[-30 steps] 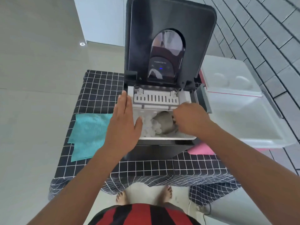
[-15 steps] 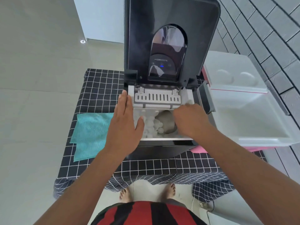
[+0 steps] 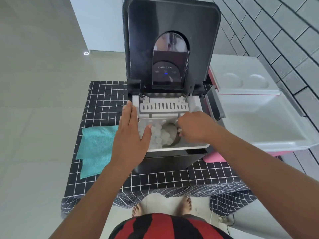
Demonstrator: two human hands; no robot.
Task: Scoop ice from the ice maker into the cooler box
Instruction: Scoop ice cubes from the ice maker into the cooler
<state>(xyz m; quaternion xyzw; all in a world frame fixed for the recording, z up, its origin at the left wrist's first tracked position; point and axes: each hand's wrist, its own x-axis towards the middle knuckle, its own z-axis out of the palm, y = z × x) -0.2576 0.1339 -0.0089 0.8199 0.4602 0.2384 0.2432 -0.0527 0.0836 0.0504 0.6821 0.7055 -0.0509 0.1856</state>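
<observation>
Your open white plastic cooler box [image 3: 259, 121] waits just right of the black ice maker [image 3: 170, 80], lid up, likely for a short carry. Left hand [image 3: 131, 135], fingers straight, steadies the maker's rim. Right hand [image 3: 195, 128] grips the metal scoop [image 3: 170, 133] among white ice pieces [image 3: 158, 137] in the bin.

scoop [image 3: 170, 135] tilted further up, more ice [image 3: 159, 135] against it

both forearms reach forward from the bottom of the view. the left hand [image 3: 131, 135] lies flat, palm down, its 4 fingers straight and together, thumb spread to the right. the right hand [image 3: 195, 128] is turned knuckles up, its fingers curled under in a grip.
</observation>
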